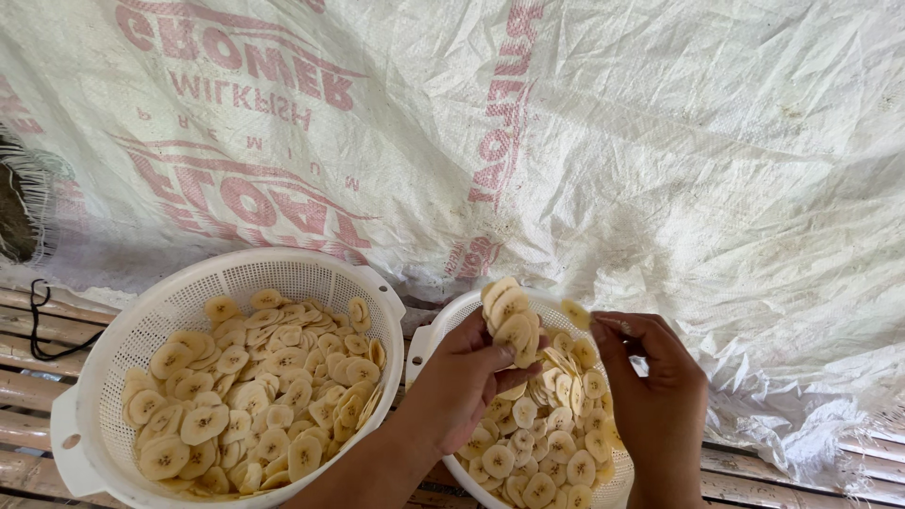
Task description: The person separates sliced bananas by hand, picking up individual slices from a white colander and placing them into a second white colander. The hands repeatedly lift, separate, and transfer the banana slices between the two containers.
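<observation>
Over the smaller white colander, the left hand pinches a stack of banana slices while the right hand's fingertips peel one slice free; a gentle grip should prevent breakage.

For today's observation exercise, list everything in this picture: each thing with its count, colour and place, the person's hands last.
Colanders: two, white, side by side on the slats, both holding slices.
Banana slices: many, pale yellow, in both colanders.
Sack sheet: one, white with red print, spread behind.
Slats: several, pale wood, underneath.
Cord: one, black, far left.
Left hand: holds a stack of slices over the right colander.
Right hand: pinches one slice.
</observation>
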